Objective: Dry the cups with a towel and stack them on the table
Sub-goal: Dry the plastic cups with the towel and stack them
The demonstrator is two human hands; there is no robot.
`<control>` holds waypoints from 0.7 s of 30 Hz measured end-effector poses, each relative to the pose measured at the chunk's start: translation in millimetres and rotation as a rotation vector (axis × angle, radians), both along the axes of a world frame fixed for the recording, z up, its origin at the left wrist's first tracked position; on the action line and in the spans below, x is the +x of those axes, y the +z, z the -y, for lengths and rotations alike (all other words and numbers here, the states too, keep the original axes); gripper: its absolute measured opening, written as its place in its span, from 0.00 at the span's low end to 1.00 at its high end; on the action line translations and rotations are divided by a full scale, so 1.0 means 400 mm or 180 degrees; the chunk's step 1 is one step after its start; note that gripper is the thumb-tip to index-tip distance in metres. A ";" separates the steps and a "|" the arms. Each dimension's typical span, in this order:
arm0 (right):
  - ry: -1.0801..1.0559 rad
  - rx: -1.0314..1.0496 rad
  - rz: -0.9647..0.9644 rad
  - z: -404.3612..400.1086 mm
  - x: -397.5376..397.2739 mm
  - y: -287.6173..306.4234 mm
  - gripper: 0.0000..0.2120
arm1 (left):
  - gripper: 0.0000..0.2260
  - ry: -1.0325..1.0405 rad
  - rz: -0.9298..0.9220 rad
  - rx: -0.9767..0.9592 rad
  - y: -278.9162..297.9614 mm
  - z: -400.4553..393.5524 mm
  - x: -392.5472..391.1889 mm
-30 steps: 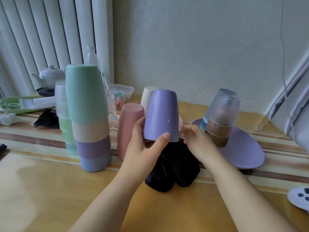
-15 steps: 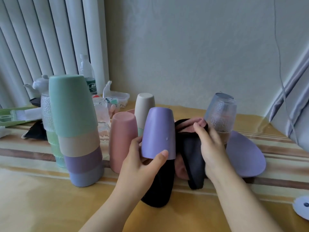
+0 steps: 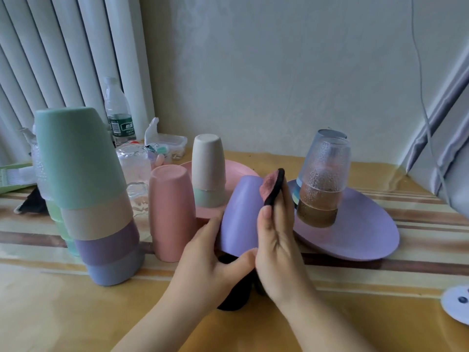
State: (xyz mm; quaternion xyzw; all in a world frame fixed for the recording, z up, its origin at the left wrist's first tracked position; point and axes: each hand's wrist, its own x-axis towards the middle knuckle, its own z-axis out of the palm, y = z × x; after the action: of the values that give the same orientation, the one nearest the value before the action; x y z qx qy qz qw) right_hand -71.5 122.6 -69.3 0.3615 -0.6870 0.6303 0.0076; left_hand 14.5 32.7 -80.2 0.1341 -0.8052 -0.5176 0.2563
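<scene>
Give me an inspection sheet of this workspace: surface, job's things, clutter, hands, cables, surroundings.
Surface: table under a glossy yellow striped cover.
Job's things: purple cup, bottom up and tilted, gripped near its rim by the left hand; dark towel pressed to its side by the right hand. Stack of four inverted cups; pink cup; beige cup on a green one on the pink plate; nested glasses on the purple plate.
Clutter: water bottle, clear box.
Hands: both busy on the cup.
Cables: thin cord down the wall.
Surroundings: vertical blinds, pale wall.
</scene>
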 end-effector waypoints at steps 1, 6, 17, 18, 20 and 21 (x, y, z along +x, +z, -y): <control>0.0027 -0.0077 0.0166 -0.009 -0.014 0.008 0.27 | 0.26 -0.0241 0.0043 0.0089 0.003 0.000 0.003; 0.0572 -0.0765 0.1505 -0.032 -0.021 0.042 0.19 | 0.26 -0.0781 0.0005 0.0992 0.013 -0.003 0.008; 0.0655 -0.0668 0.0017 -0.002 0.036 0.007 0.21 | 0.28 -0.0168 -0.0460 0.1731 0.008 0.016 -0.003; 0.0597 -0.0754 -0.0041 0.000 0.037 0.004 0.20 | 0.30 -0.0102 -0.0510 0.1713 0.008 0.014 -0.004; 0.0396 -0.0850 -0.0120 0.004 0.033 -0.009 0.18 | 0.33 0.0077 -0.0578 0.1843 0.006 0.007 -0.007; 0.0298 -0.0817 -0.0178 0.008 0.032 -0.016 0.17 | 0.34 0.0130 -0.0585 0.1907 0.005 0.007 -0.008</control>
State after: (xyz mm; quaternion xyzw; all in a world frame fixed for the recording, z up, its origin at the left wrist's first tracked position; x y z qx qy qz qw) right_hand -58.9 119.5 -75.6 0.4066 -0.5826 0.7024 0.0435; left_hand 11.4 30.0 -78.3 0.1725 -0.5875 -0.7365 0.2874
